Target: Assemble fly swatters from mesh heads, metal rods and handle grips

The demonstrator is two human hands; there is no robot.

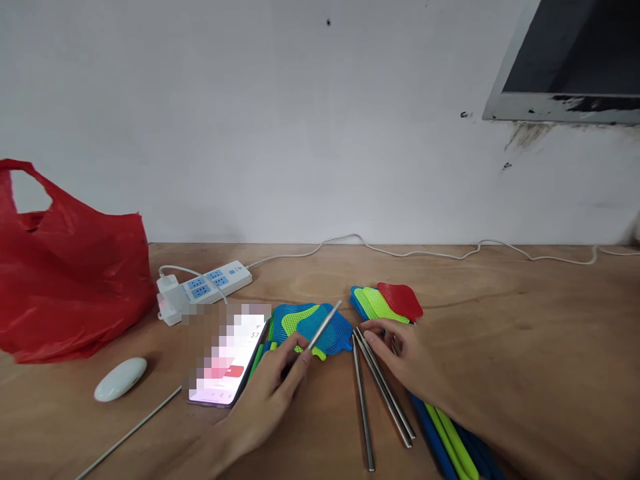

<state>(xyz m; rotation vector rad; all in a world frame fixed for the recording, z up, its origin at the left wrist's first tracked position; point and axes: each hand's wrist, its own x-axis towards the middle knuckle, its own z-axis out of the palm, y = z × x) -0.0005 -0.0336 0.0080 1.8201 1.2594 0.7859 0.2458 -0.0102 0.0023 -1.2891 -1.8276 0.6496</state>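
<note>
My left hand [277, 383] is closed around a thin metal tube [325, 327], which points up and to the right above perforated plastic fly-swatter heads [337, 327] in blue and lime. At the upper ends of several loose metal tubes [385, 387] on the table, the thumb and forefinger of my right hand [393, 343] pinch together; its other fingers are curled and partly hidden. Just beyond that hand lies a second stack of swatter heads, with a red one [400, 300] on top. Blue and lime handles [445, 433] stick out below my right forearm.
A lit phone [225, 360] lies left of my left hand, partly blurred. Behind it stands a power strip [215, 283] with a plugged-in charger and a cable running along the wall. Farther left are a white mouse [120, 379] and a red plastic bag [75, 280].
</note>
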